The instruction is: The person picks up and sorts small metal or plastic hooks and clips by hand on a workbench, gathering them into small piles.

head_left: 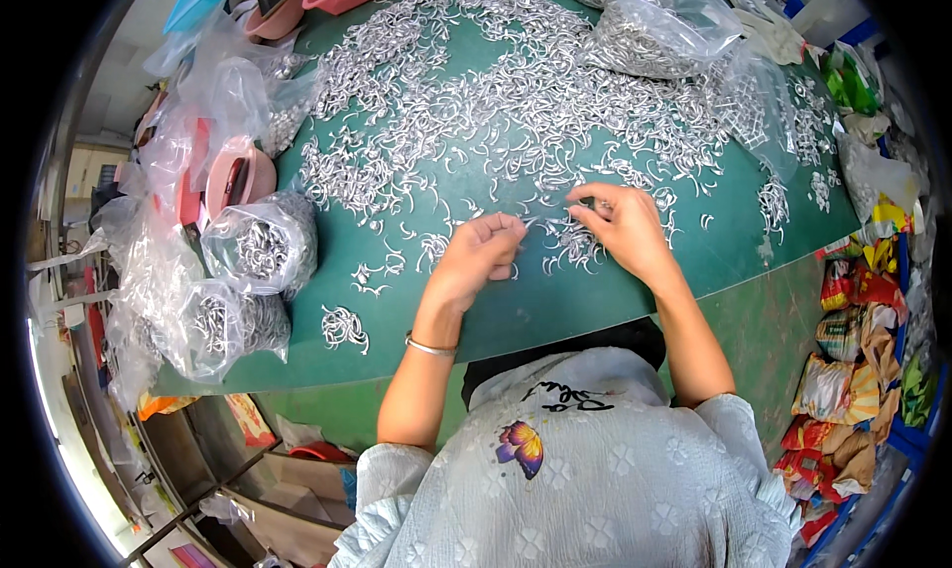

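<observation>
Silver curved metal-looking pieces (pixel 496 102): mostly loose across the green desk (pixel 496 320), seemingly much remaining; some in clear plastic bags (pixel 260 251), left — left hand (pixel 483 253) curled closed, contents hidden; right hand (pixel 620 226) partly open, hold unclear, by the near pieces.

Just right of the small metal pile (pixel 344 328), a hand could pass over green tabletop (pixel 397 332), until the left forearm (pixel 409 394) bars the way. Left of the pile, a filled plastic bag (pixel 266 328) blocks passage; beyond it, scattered curved pieces (pixel 347 183) cover the surface.
</observation>
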